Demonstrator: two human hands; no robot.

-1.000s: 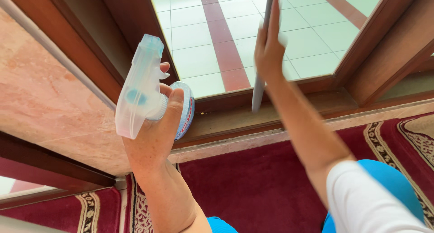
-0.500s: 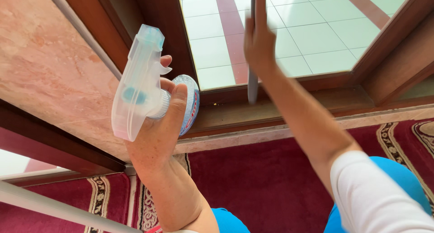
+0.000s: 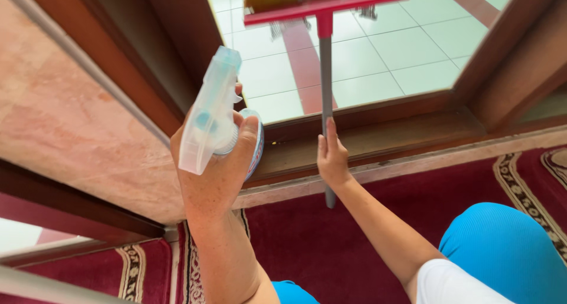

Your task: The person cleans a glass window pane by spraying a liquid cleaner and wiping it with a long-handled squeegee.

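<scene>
Left hand grips a spray bottle, nozzle pointing far. Right hand holds a squeegee upright, red blade far against the window glass.

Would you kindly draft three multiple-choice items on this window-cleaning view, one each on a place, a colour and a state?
1. Where is the squeegee head?
A. on the carpet
B. up against the window glass
C. on the sill

2. What colour is the squeegee's crossbar?
A. red
B. green
C. black

3. How is the spray bottle held?
A. lying on the floor
B. hanging from the frame
C. gripped in the left hand

Answers: 1 B, the head sits high on the pane; 2 A, the bar shows red above the grey handle that the right hand grips; 3 C, the fingers wrap its neck.
</scene>
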